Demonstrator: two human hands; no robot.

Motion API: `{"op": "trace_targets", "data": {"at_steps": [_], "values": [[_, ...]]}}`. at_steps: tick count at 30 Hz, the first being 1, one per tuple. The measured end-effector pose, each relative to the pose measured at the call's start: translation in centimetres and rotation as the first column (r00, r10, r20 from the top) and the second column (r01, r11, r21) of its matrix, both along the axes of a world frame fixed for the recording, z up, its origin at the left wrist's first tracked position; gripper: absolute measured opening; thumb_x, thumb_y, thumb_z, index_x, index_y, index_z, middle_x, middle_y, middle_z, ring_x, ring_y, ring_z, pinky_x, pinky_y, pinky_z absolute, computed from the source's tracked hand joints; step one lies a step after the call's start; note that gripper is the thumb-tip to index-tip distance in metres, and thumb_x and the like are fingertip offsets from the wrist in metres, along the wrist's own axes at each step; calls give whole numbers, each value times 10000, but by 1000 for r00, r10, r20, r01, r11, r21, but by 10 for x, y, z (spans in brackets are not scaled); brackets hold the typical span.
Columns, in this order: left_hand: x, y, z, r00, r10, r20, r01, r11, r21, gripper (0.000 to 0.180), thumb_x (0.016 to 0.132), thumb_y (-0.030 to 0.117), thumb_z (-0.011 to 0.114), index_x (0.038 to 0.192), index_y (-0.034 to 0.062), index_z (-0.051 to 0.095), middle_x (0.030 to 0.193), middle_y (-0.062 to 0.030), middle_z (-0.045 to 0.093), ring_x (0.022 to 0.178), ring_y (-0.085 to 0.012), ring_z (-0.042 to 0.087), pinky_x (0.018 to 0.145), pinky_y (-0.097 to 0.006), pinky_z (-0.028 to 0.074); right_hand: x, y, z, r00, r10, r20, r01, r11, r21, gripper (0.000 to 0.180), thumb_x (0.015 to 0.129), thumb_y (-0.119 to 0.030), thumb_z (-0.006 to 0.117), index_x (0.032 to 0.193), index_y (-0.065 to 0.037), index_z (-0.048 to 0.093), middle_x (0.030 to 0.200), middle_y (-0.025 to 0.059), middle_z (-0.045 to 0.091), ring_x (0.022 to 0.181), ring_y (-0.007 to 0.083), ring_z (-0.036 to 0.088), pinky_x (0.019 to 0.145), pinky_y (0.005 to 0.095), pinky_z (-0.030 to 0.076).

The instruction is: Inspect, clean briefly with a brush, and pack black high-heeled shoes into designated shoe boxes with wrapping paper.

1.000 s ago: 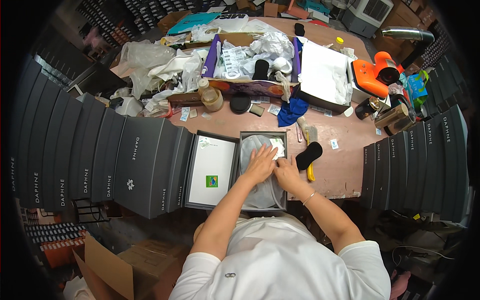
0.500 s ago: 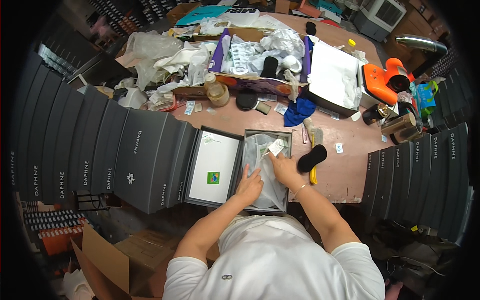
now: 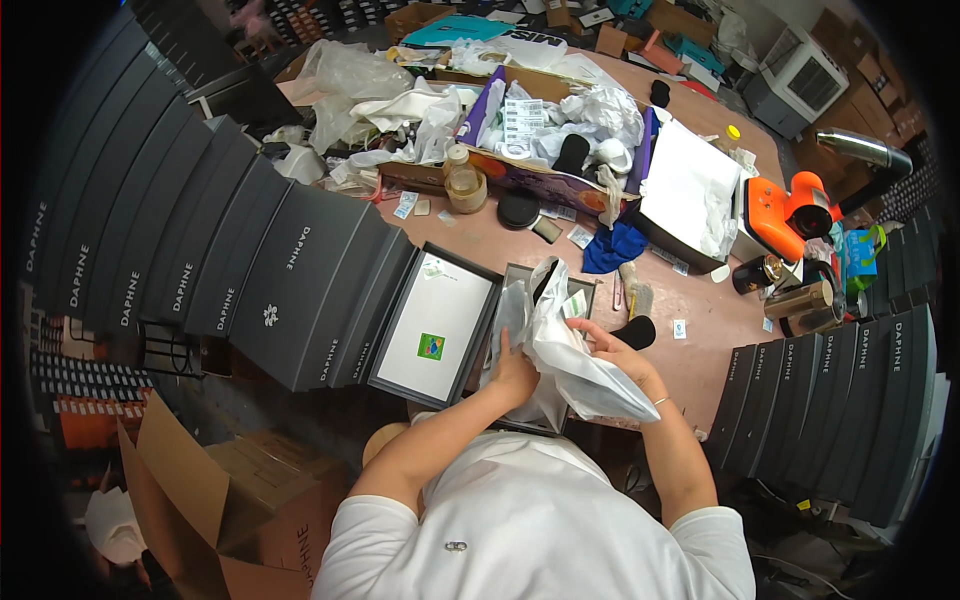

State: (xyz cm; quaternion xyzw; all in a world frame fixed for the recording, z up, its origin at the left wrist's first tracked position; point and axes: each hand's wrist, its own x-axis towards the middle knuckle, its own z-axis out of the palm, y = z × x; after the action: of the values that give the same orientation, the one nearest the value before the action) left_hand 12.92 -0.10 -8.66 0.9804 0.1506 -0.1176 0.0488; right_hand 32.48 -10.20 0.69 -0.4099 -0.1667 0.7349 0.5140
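Left hand (image 3: 515, 372): fingers curled, pressed against the underside of a sheet of white tissue paper (image 3: 570, 345), gripping its left fold. Right hand (image 3: 620, 352): fingers bent over the paper's right side, holding it; a thin bracelet at the wrist. The tissue paper is lifted and crumpled between both hands, over an open dark shoe box (image 3: 545, 340) that lies on the bench (image 3: 690, 370) directly in front of the person.

Items, left to right:
- Rows of dark lidded boxes (image 3: 200, 250), stacked on edge along the left of the bench.
- Brown cardboard carton (image 3: 230, 510), open, on the floor at lower left.
- Box lid (image 3: 437, 325), upturned, white inside with a small green sticker, lying just beside the shoe box on its left.
- Brown jar (image 3: 465, 185) with a pale cap, upright, farther back.
- Purple-edged tray (image 3: 545, 130) filled with crumpled white paper.
- Blue cloth (image 3: 612, 247), bunched, beyond the shoe box.
- Black oval insole (image 3: 635, 332), just beside the right hand.
- Orange tool (image 3: 790, 215), at the right.
- More dark boxes (image 3: 840, 410), on edge, along the right.
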Motion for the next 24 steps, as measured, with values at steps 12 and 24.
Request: {"op": "trace_targets", "data": {"at_steps": [12,24], "values": [[-63,-46,104,358,859,-366,247,-465,-850,618,941,430,508,1404,57,339,1323,-81,475,1221,-201,465,1018,-334,388,-95,18,2,387,-328,862,91,943,319,681,880,-98,608,1466,-65,262,1139,198,614,936,179,600,789,286,487],[-102,-1,60,572,703,-423,420,-693,-586,733,905,678,318,1343,103,441,1149,-74,619,929,-201,647,677,-341,552,-101,10,83,319,-299,900,-416,809,416,126,858,-131,629,852,-10,592,738,166,607,645,310,595,589,373,472]]}}
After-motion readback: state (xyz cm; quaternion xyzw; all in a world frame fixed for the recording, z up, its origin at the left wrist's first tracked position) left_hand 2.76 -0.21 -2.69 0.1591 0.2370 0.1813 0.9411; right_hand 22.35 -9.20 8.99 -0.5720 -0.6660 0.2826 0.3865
